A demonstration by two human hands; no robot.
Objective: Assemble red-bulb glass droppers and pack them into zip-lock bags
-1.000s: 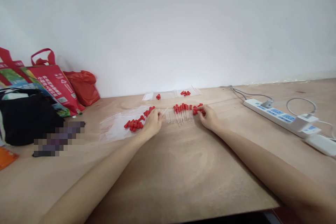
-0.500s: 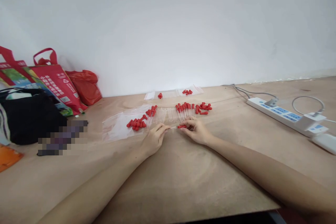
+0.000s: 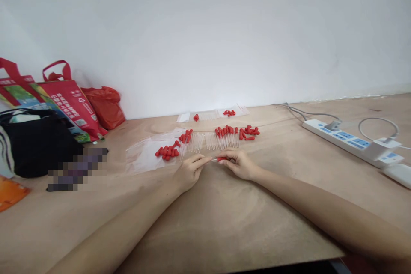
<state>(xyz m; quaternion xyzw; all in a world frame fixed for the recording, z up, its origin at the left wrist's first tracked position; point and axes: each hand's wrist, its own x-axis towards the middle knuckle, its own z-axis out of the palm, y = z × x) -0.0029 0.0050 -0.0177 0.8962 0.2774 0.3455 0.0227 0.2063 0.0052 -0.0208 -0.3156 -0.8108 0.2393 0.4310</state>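
Note:
My left hand (image 3: 190, 172) is closed in a pinch on a thin glass dropper tube (image 3: 214, 160). Facing it, my right hand (image 3: 240, 164) pinches a red rubber bulb (image 3: 221, 159), which meets the tube's end. Just beyond my hands lie a row of bare glass tubes (image 3: 194, 142) and a row of tubes with red bulbs on them (image 3: 227, 132). Loose red bulbs (image 3: 250, 131) are to the right of these, and a pile of more bulbs (image 3: 167, 152) rests by a clear plastic bag (image 3: 141, 154) on the left.
Near the wall lies another clear bag (image 3: 208, 115) with tubes and red bulbs. A white power strip (image 3: 346, 139) with plugs and grey cables is on the right. Shopping bags (image 3: 69, 105) and a black bag (image 3: 38, 145) stand at the left of the wooden table (image 3: 244, 227).
My hands have come closer together. The gap between tube and red bulb has closed, and less of the tube shows.

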